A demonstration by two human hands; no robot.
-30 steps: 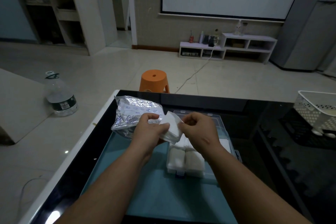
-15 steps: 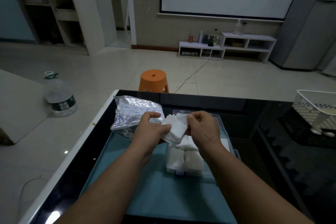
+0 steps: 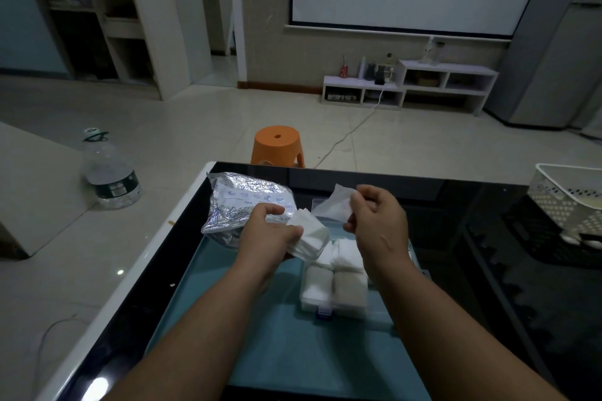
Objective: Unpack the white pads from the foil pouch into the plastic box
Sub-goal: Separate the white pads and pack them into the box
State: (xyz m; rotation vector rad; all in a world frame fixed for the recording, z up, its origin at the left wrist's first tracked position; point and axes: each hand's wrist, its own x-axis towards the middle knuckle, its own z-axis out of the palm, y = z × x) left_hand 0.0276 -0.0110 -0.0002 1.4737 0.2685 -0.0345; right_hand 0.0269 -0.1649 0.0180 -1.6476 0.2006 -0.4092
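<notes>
Since half a second ago the right hand [image 3: 378, 225] has lifted one white pad [image 3: 335, 205] off the stack [image 3: 309, 238].
The pad hangs pinched over the plastic box [image 3: 345, 307]; the left hand [image 3: 270, 238] grips the stack beside the foil pouch [image 3: 241, 205]; the pads are probably light, soft and floppy; pinch an edge gently.

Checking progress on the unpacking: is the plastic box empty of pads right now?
No, white pads lie packed in the near end of the plastic box.
</notes>
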